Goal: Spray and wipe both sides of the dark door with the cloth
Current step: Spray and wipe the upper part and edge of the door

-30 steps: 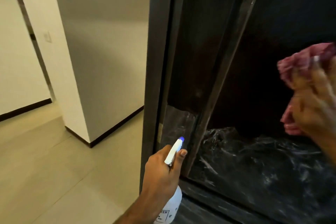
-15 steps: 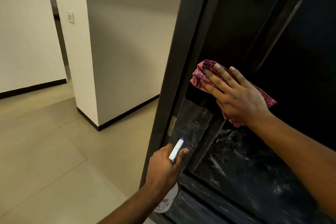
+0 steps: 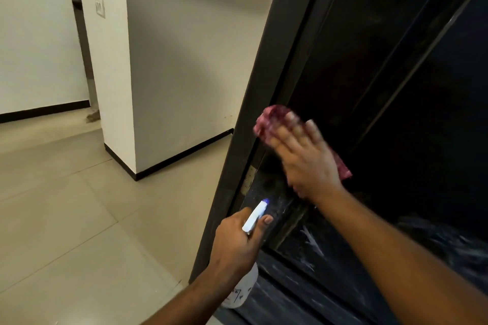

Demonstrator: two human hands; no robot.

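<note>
currently the dark door (image 3: 383, 66) stands at right, streaked low down, beige floor tiles (image 3: 66, 219) open at left. right hand (image 3: 306, 161) presses flat the red cloth (image 3: 272, 119) near the door's edge; left hand (image 3: 237, 240) grips the spray bottle (image 3: 244, 290).

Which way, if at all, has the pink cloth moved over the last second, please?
Yes. The cloth under the right hand went left across the door, from right of its slanted moulding to its left edge.

Door (image 3: 396, 66) at right, cloth (image 3: 274, 119) on it under right hand (image 3: 306, 158), spray bottle (image 3: 244, 287) in left hand (image 3: 237, 240) below.
</note>
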